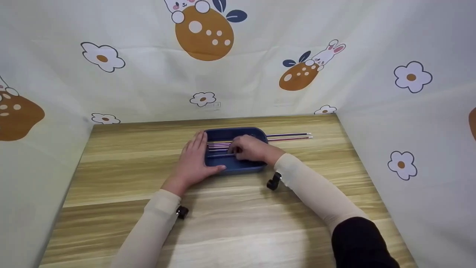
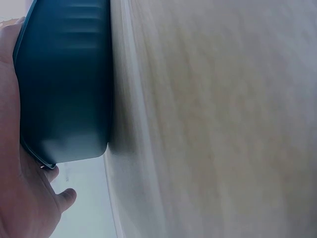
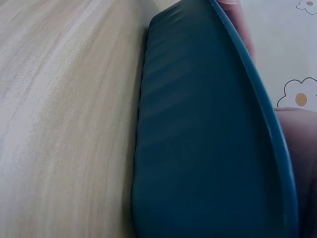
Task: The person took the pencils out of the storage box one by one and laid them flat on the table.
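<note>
A blue rectangular tray (image 1: 243, 170) sits on the wooden table, with several thin shiny pencils (image 1: 218, 145) lying lengthwise inside. My left hand (image 1: 193, 158) rests spread over the tray's left end, fingers straight along the edge and thumb on the front rim. Inside the tray, my right hand (image 1: 251, 149) has curled fingers and pinches a dark pencil (image 1: 221, 155); its right end is hidden by the hand. Both wrist views show the tray's outer wall (image 2: 64, 89), and the right hand (image 3: 299, 139) reaches over the rim in the right wrist view.
Two long pencils with white ends, one dark blue (image 1: 288, 134) and one red (image 1: 292, 139), extend right from the tray's right edge. Patterned cloth walls (image 1: 148, 85) enclose the wooden table (image 1: 238, 223) at the back and sides.
</note>
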Available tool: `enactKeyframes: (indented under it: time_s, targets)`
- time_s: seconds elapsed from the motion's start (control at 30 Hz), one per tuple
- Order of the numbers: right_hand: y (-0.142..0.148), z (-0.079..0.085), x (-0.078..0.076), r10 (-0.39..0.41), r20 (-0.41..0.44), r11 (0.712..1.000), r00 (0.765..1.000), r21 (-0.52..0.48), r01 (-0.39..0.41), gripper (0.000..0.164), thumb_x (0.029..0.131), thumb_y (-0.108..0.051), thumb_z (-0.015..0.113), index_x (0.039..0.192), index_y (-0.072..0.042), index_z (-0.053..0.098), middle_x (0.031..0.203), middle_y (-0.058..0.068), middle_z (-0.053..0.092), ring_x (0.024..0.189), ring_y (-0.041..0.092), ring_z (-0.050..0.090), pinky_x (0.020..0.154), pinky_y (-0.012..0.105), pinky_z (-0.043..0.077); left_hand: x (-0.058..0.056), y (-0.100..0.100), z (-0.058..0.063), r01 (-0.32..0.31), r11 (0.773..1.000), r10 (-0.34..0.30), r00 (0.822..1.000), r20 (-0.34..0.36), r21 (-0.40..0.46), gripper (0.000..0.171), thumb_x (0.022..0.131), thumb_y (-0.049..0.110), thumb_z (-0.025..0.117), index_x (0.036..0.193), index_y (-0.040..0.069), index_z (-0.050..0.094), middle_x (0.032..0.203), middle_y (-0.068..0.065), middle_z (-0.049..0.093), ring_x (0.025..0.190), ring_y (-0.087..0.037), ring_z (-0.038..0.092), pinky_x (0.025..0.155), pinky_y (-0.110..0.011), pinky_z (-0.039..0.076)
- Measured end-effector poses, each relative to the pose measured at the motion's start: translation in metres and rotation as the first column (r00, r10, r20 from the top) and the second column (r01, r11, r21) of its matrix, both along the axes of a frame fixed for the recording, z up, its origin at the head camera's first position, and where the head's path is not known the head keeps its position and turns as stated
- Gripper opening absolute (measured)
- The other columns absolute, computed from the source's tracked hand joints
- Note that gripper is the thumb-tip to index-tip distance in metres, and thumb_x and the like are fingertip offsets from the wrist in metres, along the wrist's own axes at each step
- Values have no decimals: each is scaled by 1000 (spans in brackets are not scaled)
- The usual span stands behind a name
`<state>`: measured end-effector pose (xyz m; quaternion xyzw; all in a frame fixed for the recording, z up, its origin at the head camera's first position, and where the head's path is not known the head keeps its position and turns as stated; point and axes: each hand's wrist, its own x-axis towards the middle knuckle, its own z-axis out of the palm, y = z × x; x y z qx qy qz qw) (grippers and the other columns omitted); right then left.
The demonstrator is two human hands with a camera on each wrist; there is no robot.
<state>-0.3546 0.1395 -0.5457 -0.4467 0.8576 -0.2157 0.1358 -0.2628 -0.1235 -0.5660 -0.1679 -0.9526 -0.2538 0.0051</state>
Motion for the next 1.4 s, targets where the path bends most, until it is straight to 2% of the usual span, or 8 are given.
enactKeyframes:
  time_s: [0.6,0.9,1.17,1.4]
  targets:
    - [7,16,6,32,46,996,998,-87,-28,29,90,2,73,118,0,80,105,10,71,94,21,67,84,33,57,0,0,-1,-7,1000,7,1000,-2,-7,142,84,89,71,174,-5,14,183,-23,12,170,-38,9,136,-59,12]
    - [12,21,6,16,39,998,999,-61,-13,31,91,0,74,121,-4,81,106,8,71,94,19,64,83,34,55,-1,0,-1,-4,1000,4,1000,2,1,143,84,89,71,174,-5,13,183,-24,11,170,-38,8,136,-59,11]
    - [20,27,8,28,62,997,998,-71,-24,32,93,3,73,123,-1,80,107,10,72,94,21,64,83,35,55,-2,0,-2,-9,1000,9,1000,15,-2,145,83,92,69,175,-4,11,184,-22,11,171,-36,6,136,-57,10]
    - [29,33,9,48,62,992,997,-118,-41,32,92,3,72,122,-1,81,108,11,73,95,22,66,85,36,56,-1,0,-2,-10,1000,10,1000,15,6,141,85,84,74,175,-2,11,184,-22,10,171,-36,6,136,-57,9]
